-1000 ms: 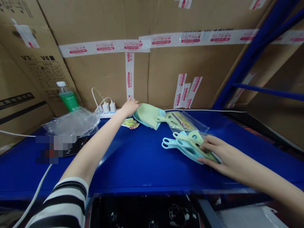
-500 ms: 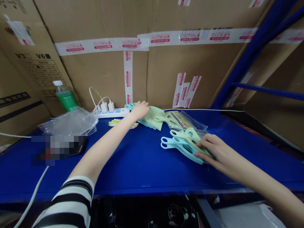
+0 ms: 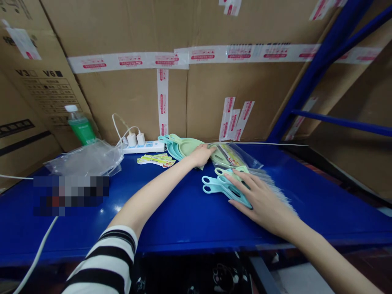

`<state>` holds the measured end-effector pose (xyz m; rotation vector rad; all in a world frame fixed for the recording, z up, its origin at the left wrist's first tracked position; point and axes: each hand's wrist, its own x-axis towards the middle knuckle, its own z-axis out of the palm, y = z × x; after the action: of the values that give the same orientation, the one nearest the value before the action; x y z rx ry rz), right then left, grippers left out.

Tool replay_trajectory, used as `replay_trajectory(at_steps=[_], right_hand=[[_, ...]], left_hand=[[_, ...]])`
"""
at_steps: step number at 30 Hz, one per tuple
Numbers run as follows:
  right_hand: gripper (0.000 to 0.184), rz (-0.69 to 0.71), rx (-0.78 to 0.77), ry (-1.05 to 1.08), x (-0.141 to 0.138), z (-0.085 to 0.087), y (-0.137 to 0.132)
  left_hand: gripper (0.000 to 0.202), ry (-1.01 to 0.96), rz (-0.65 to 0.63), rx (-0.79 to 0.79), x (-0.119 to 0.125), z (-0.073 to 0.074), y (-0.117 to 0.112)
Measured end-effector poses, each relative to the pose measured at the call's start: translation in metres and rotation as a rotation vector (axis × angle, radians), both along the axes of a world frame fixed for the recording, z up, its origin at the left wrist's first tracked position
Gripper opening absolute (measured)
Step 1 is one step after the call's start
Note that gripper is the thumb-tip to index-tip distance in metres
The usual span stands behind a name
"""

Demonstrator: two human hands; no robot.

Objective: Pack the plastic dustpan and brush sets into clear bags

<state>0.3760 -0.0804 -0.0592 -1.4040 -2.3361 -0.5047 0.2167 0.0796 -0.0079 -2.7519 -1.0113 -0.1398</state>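
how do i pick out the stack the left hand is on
At the back of the blue shelf, just right of the white power strip, the left hand rests on a stack of pans. It is wide, pale green on top and unbagged, unlike the bagged one beside it.

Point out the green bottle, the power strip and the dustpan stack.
green bottle (image 3: 80, 130), head view, its green body
power strip (image 3: 151, 145), head view, its white top
dustpan stack (image 3: 186, 146), head view, top green pan

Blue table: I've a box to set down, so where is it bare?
Bare: the right end of the table, beyond the right hand, and the front strip between both forearms. Crowded: the back, from bags and power strip to the pans by the left hand.
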Motion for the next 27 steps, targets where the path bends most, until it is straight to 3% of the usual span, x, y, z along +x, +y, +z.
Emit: replay_trajectory(at_steps=[4, 9, 15, 19, 23, 25, 27], right_hand=[[0.053, -0.016, -0.021, -0.008, 0.001, 0.001, 0.002], [0.055, -0.032, -0.035, -0.017, 0.007, 0.002, 0.011], [0.058, -0.052, -0.061, -0.016, 0.018, 0.000, 0.027], [0.061, -0.073, -0.053, -0.010, 0.017, 0.001, 0.033], [0.052, -0.023, 0.028, 0.058, -0.016, 0.027, 0.029], [0.040, 0.079, 0.057, 0.090, -0.046, 0.047, 0.028], [0.032, 0.243, -0.010, 0.079, -0.079, 0.064, 0.031]], left_hand=[[0.049, -0.027, 0.020, 0.007, -0.025, 0.010, 0.005], [0.052, -0.078, 0.047, 0.039, -0.077, 0.021, 0.001], [0.049, -0.172, 0.024, 0.047, -0.152, 0.010, -0.029], [0.045, -0.210, -0.008, 0.027, -0.189, 0.001, -0.058], [0.045, -0.237, -0.010, -0.028, -0.206, -0.001, -0.084], [0.044, -0.229, -0.010, -0.077, -0.210, 0.000, -0.094], [0.044, -0.222, -0.015, -0.123, -0.212, -0.001, -0.101]])
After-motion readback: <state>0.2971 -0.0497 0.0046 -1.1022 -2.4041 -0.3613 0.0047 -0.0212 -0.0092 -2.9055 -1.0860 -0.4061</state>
